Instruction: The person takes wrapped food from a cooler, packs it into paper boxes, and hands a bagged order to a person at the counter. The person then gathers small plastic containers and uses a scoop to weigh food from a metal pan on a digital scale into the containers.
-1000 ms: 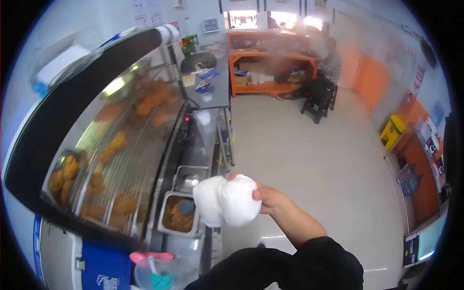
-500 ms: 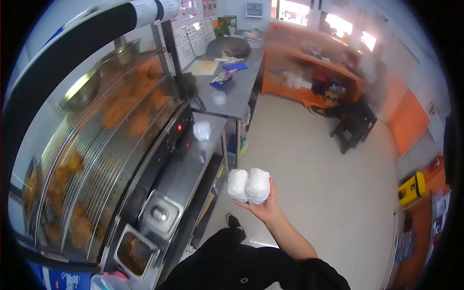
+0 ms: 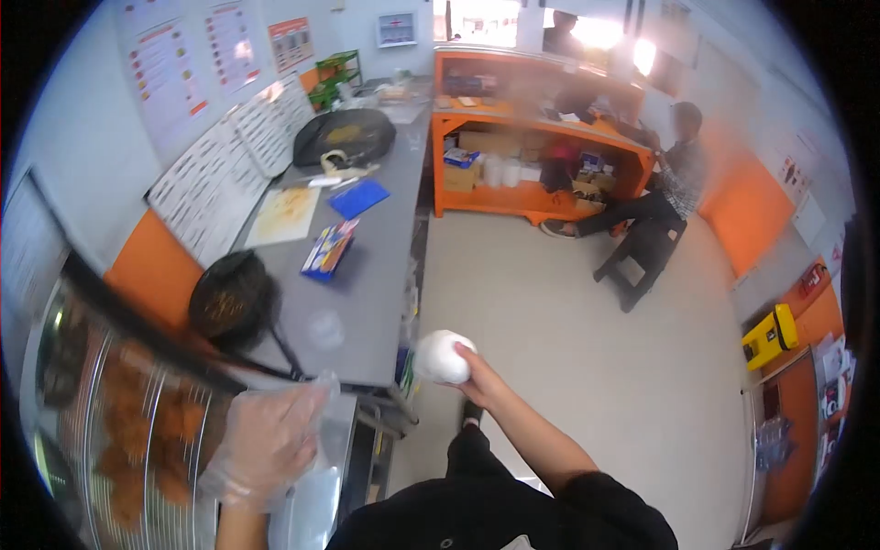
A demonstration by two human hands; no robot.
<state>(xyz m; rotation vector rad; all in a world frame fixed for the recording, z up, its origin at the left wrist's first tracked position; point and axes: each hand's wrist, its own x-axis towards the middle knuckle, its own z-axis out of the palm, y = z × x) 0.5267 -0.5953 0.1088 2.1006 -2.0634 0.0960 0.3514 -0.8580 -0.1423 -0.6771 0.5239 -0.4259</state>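
My right hand [image 3: 472, 371] is closed around a white paper-wrapped bundle [image 3: 445, 357], held over the floor beside the counter. Only one rounded end of the wrapping shows clearly; whether a second packet sits behind it, I cannot tell. My left hand [image 3: 275, 440], in a clear plastic glove, is over the steel ledge [image 3: 321, 495] next to the glass food warmer. Its fingers are bent inward, and whatever they hold, if anything, is hidden. Pieces of fried food [image 3: 137, 440] lie on wire racks inside the warmer, left of that hand.
The grey table [image 3: 367, 312] ahead bears a dark pan [image 3: 229, 302], a blue packet [image 3: 330, 247], a stained sheet [image 3: 284, 215] and a large black vessel [image 3: 344, 137]. A person [image 3: 678, 165] sits by the orange shelf unit [image 3: 541, 128]. A yellow box [image 3: 770, 337] is at right.
My view has swung left toward the grey table. My gloved left hand has come into view over the ledge. The two white packets in my right hand now appear as one rounded bundle.
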